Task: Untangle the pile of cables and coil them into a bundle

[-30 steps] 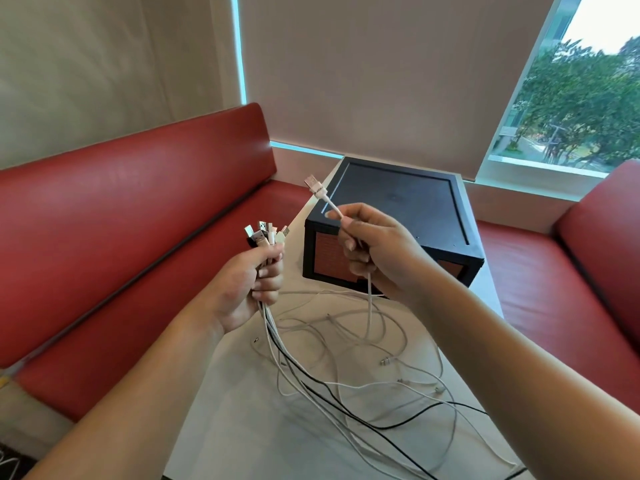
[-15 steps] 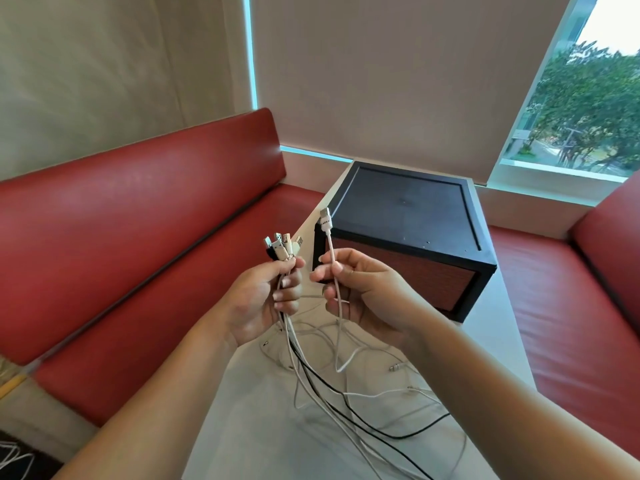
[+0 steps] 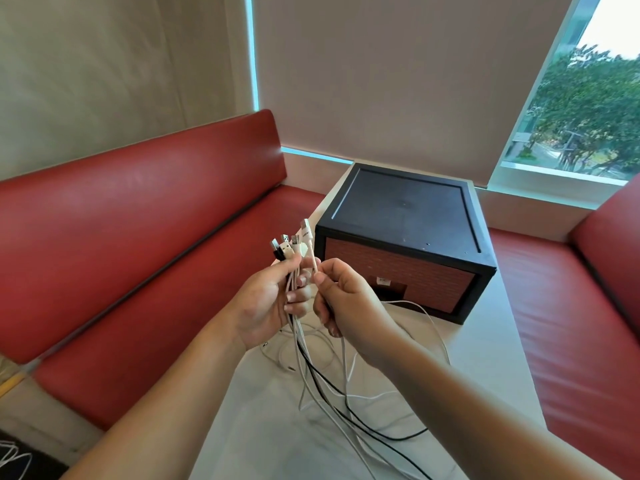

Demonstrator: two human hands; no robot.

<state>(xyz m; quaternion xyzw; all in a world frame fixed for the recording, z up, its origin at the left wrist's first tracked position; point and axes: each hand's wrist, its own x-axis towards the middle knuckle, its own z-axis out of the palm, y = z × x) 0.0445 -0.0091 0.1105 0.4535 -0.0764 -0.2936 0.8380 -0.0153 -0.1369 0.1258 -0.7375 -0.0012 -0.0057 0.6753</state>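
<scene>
1. We hold our left hand (image 3: 268,303) closed around a bunch of cable ends (image 3: 289,245) at the centre of the frame, plugs fanned upward so each line stays sorted from the top.
2. Our right hand (image 3: 346,299) pinches one white cable (image 3: 313,259) just below its USB plug (image 3: 305,227), thumb and forefinger tight, pressed right against the left hand's bunch. We judge this as lining the plug up with the others.
3. The cables (image 3: 346,403), white with one black, hang from both hands and trail loosely over the pale surface (image 3: 485,358) in the lower centre, not yet coiled.
4. Compared with a second ago, the right hand has come in from well apart to touching the left, and the single plug now stands beside the gathered plugs, slightly taller.
5. The black box (image 3: 405,216) with the brick-pattern front sits behind the hands on the surface; red bench seats (image 3: 138,237) flank it.
</scene>
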